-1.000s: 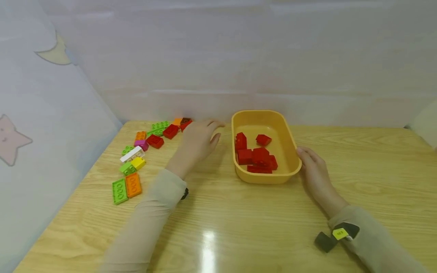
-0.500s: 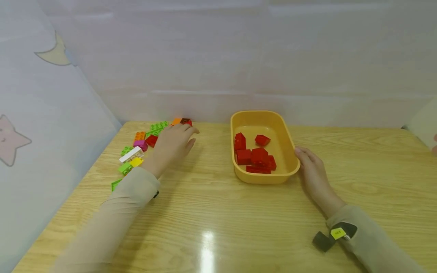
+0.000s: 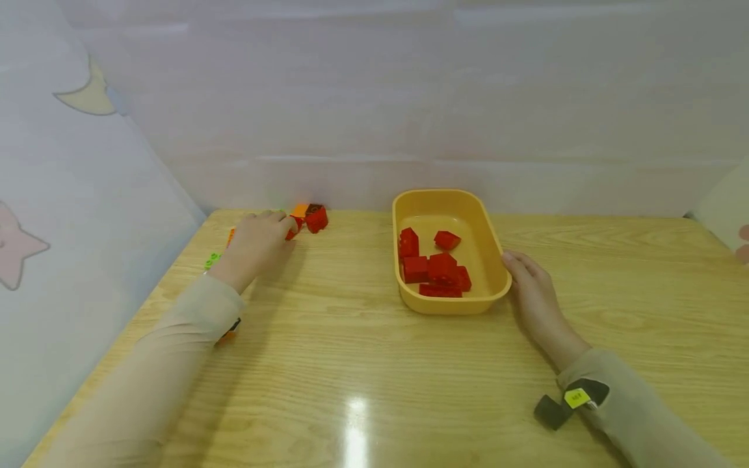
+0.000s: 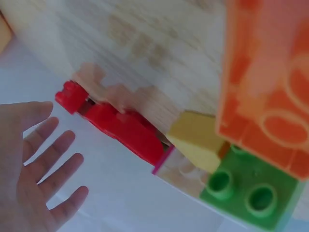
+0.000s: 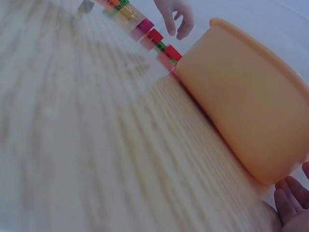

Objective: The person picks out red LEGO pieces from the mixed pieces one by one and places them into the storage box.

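Left hand spread by the bricks, right hand at the bin

At the far left of the pale wood-grain table (image 3: 328,338), the person's left hand (image 3: 254,247) hovers over a group of plastic bricks, hiding several. The left wrist view shows its fingers apart and gripping nothing. Its fingertips overlap a red plastic brick (image 3: 295,227) in the head view; whether they touch it, I cannot tell. Just right of that brick lies another red plastic brick (image 3: 316,221), with an orange plastic brick (image 3: 300,210) and a dark brown plastic brick (image 3: 314,208) just beyond, near the wall.

The left wrist view also shows a studded green plastic brick (image 4: 251,191), a yellow plastic brick (image 4: 195,137) and a large orange plastic slab (image 4: 270,87) with round tubes.

Right of the middle stands a yellow-orange rounded rectangular plastic bin (image 3: 453,305), upright on the table. Red plastic blocks (image 3: 443,268) lie inside, most of them toward its left and near sides, one alone farther back. The person's right hand (image 3: 535,292) rests against the bin's right near corner, its fingers loosely extended along the outside. A black strap (image 3: 588,392) with a yellow label crosses that sleeve.
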`<state>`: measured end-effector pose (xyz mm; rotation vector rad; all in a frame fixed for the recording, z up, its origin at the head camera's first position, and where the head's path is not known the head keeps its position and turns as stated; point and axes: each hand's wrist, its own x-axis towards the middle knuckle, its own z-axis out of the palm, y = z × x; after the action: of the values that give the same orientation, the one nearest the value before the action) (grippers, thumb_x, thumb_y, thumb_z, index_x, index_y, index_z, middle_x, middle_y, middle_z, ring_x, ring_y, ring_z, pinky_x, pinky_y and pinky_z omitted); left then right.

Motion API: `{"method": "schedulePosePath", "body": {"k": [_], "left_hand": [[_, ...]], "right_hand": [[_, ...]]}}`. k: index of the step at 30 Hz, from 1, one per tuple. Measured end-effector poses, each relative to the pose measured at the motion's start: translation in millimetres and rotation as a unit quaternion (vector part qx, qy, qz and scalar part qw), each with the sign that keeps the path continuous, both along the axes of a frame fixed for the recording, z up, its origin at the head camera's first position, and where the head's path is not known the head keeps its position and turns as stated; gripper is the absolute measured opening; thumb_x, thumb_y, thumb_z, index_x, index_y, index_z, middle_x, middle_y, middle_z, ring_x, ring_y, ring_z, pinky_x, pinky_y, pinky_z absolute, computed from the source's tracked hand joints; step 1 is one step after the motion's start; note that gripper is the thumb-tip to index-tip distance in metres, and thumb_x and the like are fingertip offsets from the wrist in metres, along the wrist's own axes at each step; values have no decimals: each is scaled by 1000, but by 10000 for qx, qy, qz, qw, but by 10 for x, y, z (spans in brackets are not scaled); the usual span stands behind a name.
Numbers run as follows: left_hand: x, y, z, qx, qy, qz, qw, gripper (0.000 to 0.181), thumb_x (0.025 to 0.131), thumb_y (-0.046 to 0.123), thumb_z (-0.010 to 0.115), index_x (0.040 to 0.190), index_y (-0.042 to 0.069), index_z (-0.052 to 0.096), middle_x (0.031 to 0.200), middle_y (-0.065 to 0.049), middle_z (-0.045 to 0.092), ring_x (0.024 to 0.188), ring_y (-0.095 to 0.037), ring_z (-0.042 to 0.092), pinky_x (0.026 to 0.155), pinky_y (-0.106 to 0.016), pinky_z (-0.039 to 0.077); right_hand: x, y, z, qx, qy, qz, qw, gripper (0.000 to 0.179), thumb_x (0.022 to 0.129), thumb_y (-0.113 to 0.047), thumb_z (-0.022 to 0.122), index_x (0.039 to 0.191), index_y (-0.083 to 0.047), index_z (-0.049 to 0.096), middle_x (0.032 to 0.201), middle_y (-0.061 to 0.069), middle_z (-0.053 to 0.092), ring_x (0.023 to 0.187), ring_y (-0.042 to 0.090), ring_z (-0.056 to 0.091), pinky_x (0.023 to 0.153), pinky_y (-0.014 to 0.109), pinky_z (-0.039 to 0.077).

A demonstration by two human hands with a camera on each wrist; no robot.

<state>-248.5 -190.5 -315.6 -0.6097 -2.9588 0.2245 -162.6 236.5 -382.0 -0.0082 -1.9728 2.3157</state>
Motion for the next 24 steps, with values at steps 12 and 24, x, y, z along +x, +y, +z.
{"method": "schedulePosePath", "body": {"k": [12, 24], "left_hand": [[10, -263, 99, -97, -928, 730, 9930, 48, 97, 26, 58, 138, 1, 53, 132, -25, 54, 118, -46, 52, 91, -60, 45], [-21, -307, 14, -172, -1181, 798, 9896, 50, 97, 24, 60, 142, 3, 51, 144, -27, 44, 127, -47, 45, 96, -65, 40]], "right_hand": [[-4, -8, 2, -3, -67, -13, 10000, 23, 102, -30, 56, 111, -10, 62, 110, -3, 59, 100, 7, 59, 83, 16, 51], [-1, -6, 3, -293, -38, -36, 9996, 17, 102, -26, 58, 105, -12, 65, 106, -3, 60, 97, 7, 59, 82, 16, 52]]}}
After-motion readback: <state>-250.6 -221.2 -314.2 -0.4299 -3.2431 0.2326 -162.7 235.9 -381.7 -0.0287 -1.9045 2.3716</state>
